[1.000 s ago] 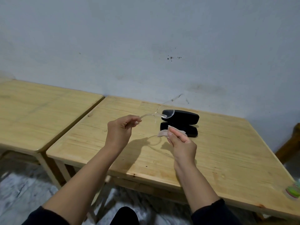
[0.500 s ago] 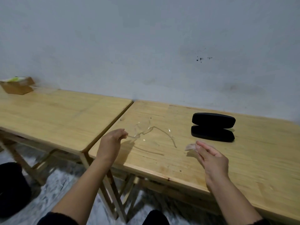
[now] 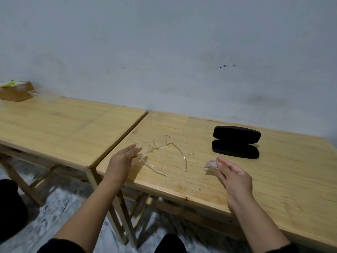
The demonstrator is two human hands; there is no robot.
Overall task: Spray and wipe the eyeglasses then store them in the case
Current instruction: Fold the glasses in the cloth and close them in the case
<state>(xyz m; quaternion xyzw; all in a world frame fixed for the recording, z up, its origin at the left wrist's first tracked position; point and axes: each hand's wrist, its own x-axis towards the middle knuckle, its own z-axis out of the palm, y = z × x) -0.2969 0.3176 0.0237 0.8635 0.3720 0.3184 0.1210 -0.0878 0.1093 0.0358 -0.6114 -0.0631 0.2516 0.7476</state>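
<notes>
Left of centre on the light wooden bench, the clear-framed eyeglasses look light, brittle and slippery, best taken by a temple, where the loosely spread left hand touches, while the right hand pinches a small pale cloth.

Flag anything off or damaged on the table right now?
Nothing damaged or spilled. The eyeglasses lie on the table with temples unfolded, left hand at the frame's end. The black case sits open. The right hand pinches a small cloth. Dark specks mark the wall.
</notes>
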